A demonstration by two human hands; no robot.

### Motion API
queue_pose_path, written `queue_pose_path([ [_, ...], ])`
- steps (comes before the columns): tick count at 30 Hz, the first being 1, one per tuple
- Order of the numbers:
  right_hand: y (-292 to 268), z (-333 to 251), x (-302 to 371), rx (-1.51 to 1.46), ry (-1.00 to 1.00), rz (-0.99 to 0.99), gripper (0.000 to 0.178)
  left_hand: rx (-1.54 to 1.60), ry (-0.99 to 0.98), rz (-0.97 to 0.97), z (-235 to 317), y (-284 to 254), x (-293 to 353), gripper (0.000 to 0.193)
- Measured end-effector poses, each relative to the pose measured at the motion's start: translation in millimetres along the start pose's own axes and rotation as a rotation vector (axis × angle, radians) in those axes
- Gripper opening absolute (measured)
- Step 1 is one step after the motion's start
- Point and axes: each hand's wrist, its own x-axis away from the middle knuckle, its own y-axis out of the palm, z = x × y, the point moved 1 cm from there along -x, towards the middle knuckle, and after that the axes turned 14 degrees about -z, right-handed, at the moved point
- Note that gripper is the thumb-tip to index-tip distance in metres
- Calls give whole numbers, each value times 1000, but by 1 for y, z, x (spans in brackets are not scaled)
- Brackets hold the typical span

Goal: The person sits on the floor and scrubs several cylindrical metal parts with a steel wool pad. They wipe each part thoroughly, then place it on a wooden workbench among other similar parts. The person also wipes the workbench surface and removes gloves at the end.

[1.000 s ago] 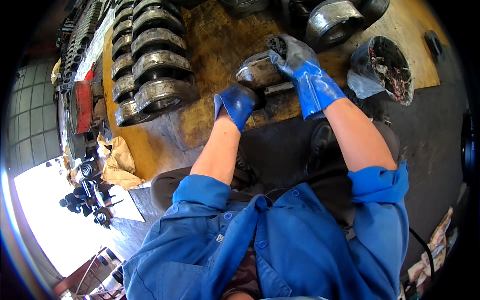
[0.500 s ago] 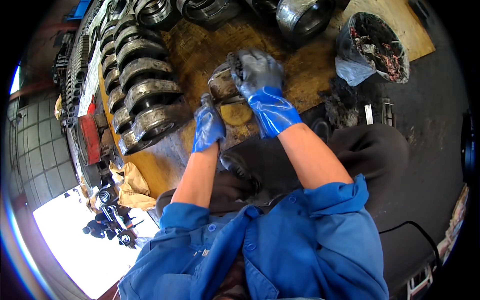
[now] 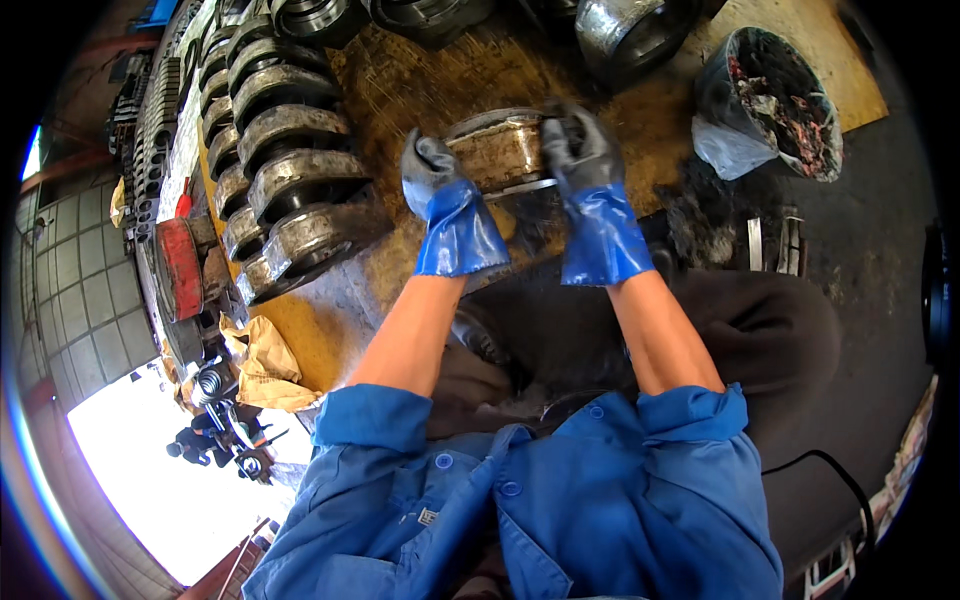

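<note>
A thick round metal part (image 3: 497, 155), greasy and rust-brown with a brighter lower rim, stands on the brown board between my hands. My left hand (image 3: 434, 178), in a blue glove with a dark grey palm, is closed at its left end with the fingers curled. At the right end my right hand (image 3: 587, 160), gloved alike, is closed round the edge. Its fingertips are partly hidden and blurred, so a dark rag cannot be told apart from the glove there.
A row of similar greasy metal parts (image 3: 300, 180) lines the left. Larger metal rings (image 3: 640, 35) stand at the far edge. A plastic-lined bucket (image 3: 715, 110) of dirty scraps is at right, with dark rags (image 3: 700, 210) nearer. A brown paper bag (image 3: 268, 370) lies at lower left.
My left hand has moved right and up onto the metal part. My right hand has shifted right to its other end, and the part now sits turned, its side facing me.
</note>
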Motion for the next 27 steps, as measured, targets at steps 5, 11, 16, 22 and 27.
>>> queue_pose_path([
  [5, 28, -61, 9, 572, -662, 24, 27, 348, -196, -182, -1, -9, -7, 37],
  [11, 12, -31, -9, 477, -559, -171, 28, 523, -254, -98, 46, 3, 0, 34],
  [16, -5, -3, -23, -361, -42, -247, 37, 28, -44, 63, 32, 1, 0, 28],
  [22, -12, 22, -33, -133, 359, -192, 39, 391, -299, 16, 21, -1, -8, 19],
  [27, -1, -31, -6, 379, -458, -102, 25, -337, -99, 36, 61, -1, 4, 38],
])
